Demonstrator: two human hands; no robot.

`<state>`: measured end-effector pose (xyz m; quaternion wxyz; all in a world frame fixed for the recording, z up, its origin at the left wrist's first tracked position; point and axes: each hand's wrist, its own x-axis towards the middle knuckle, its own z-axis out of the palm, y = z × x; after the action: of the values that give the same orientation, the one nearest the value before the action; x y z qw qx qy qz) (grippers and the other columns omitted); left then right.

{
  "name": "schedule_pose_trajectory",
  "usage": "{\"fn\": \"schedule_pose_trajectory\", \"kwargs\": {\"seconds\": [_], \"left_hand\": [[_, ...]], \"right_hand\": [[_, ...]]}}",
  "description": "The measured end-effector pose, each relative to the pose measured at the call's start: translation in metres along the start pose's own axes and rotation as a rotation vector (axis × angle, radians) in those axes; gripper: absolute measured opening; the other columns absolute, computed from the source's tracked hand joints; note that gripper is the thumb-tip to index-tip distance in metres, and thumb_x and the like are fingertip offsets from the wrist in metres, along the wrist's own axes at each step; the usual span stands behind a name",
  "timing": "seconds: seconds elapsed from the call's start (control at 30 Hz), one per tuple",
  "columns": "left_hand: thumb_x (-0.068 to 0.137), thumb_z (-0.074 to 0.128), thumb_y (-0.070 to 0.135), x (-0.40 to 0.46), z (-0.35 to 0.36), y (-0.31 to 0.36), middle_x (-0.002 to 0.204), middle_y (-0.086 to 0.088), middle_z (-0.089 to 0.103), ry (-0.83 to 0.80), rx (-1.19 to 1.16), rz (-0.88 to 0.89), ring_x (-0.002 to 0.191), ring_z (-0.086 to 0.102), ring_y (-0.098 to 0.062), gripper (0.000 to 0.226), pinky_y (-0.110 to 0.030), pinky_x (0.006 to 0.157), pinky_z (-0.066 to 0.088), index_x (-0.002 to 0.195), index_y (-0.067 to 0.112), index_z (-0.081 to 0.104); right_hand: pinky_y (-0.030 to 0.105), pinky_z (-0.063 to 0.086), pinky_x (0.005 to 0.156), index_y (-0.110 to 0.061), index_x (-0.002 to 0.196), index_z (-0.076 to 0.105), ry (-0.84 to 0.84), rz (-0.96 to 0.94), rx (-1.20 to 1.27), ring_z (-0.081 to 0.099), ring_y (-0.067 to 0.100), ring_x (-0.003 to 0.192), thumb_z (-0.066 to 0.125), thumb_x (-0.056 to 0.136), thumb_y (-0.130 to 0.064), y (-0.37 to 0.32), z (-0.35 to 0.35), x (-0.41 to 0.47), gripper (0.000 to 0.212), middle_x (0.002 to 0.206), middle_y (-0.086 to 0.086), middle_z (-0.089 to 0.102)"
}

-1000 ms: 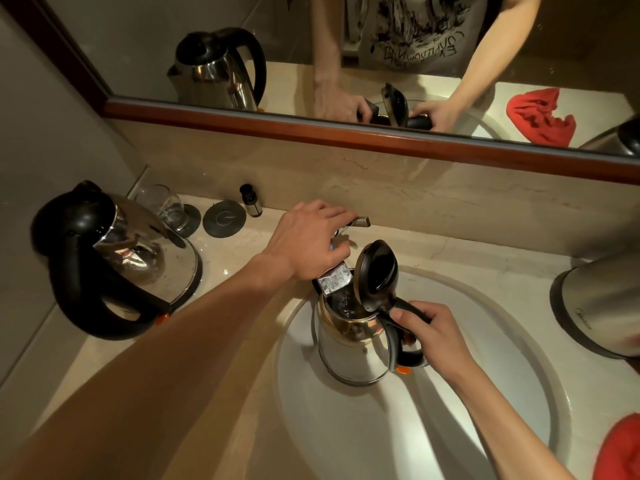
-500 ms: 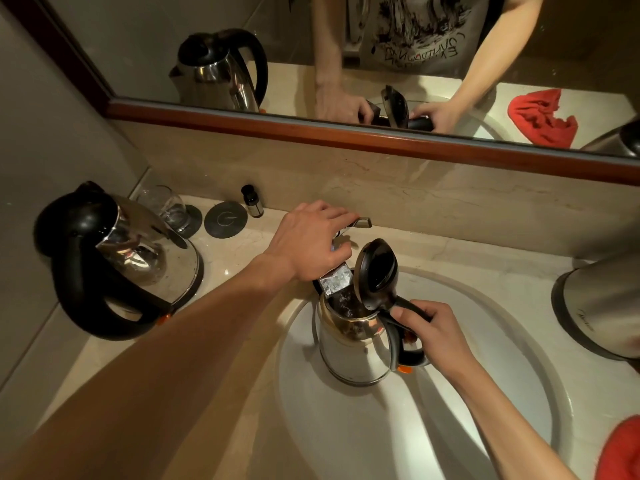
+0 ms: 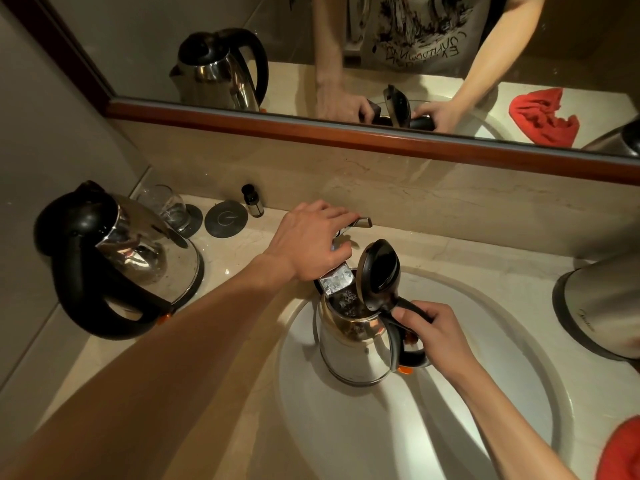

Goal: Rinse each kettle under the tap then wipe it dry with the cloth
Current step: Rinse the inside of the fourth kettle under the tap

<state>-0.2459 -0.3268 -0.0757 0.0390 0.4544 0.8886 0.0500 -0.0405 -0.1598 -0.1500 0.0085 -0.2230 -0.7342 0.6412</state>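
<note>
Marble desk (image 3: 242,341), sink (image 3: 502,358): we are seeing the right hand (image 3: 438,336) gripping the open kettle (image 3: 356,344) under the tap (image 3: 341,280); left hand (image 3: 311,242) is covering the lever, its grip curled over it. Red cloth (image 3: 623,452) is cut off.

Both hands (image 3: 311,244) (image 3: 433,334) forward, fingers (image 3: 403,311) seemingly curled.

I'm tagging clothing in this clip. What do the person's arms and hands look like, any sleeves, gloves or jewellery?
Both forearms are bare to the frame edge, with no sleeves showing. The left hand and right hand wear no gloves, and no rings, watch or bracelet show.
</note>
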Motion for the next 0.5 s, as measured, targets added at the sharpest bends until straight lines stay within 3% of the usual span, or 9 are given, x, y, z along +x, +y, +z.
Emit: {"fn": "schedule_pose_trajectory", "kwargs": {"seconds": [0.27,0.4,0.5], "left_hand": [[0.088,0.033,0.051,0.0003,0.0012,-0.0007,0.143,0.006,0.054,-0.002,0.004,0.002,0.124,0.047,-0.017,0.065,-0.035,0.095,0.035,0.146,0.026,0.045],[0.087,0.033,0.051,0.0004,0.0014,-0.0013,0.143,0.006,0.054,-0.002,0.005,0.002,0.124,0.047,-0.018,0.065,-0.035,0.096,0.035,0.146,0.027,0.046],[0.087,0.032,0.052,0.0006,0.0014,-0.0018,0.143,0.006,0.054,-0.004,0.003,0.000,0.124,0.047,-0.018,0.066,-0.035,0.096,0.035,0.146,0.027,0.046]], "right_hand": [[0.037,0.041,0.063,0.001,0.072,0.074,-0.002,0.005,0.001,0.052,0.020,0.056,0.068,0.071,-0.059,0.0013,-0.0005,-0.0001,0.060,0.059,0.020,0.058],[0.038,0.040,0.065,-0.001,0.074,0.077,0.006,0.019,0.014,0.051,0.020,0.058,0.069,0.070,-0.059,0.0018,-0.0003,0.0003,0.058,0.059,0.015,0.059],[0.039,0.041,0.066,-0.004,0.074,0.078,0.012,0.015,0.011,0.052,0.020,0.058,0.069,0.070,-0.059,0.0005,0.0001,-0.0001,0.057,0.064,0.025,0.062]]}}
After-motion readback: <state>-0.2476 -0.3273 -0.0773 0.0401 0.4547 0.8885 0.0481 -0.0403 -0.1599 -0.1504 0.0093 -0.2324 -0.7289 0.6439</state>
